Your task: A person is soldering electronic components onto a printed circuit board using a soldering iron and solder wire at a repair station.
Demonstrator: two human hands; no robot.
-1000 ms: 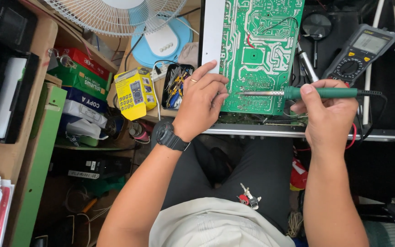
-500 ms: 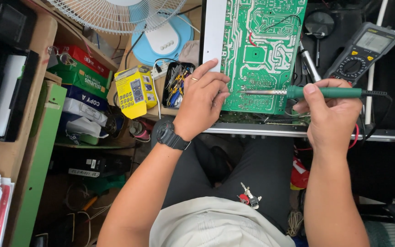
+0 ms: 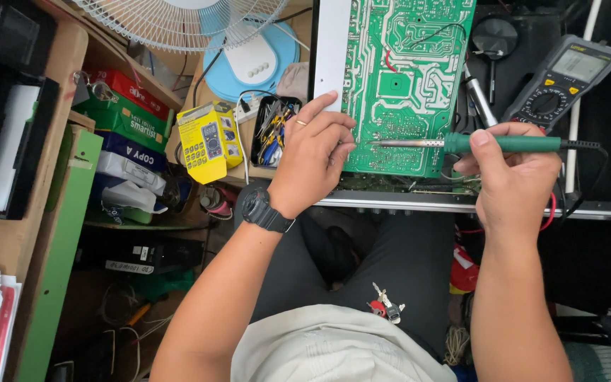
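A large green circuit board lies solder side up on a black device chassis. My right hand grips a green-handled soldering iron, held level with its metal tip pointing left over the board's lower edge. My left hand, with a ring and a black wristwatch, rests on the board's lower left corner. Its fingers are curled close to the iron's tip; I cannot tell whether they pinch solder wire.
A black multimeter lies at the upper right. A tray of small tools and a yellow box sit left of the board. A fan, stacked boxes and a green shelf fill the left side.
The soldering iron and my right hand have shifted slightly; the tip stays over the board's lower edge near my left fingers. My left hand remains in place.
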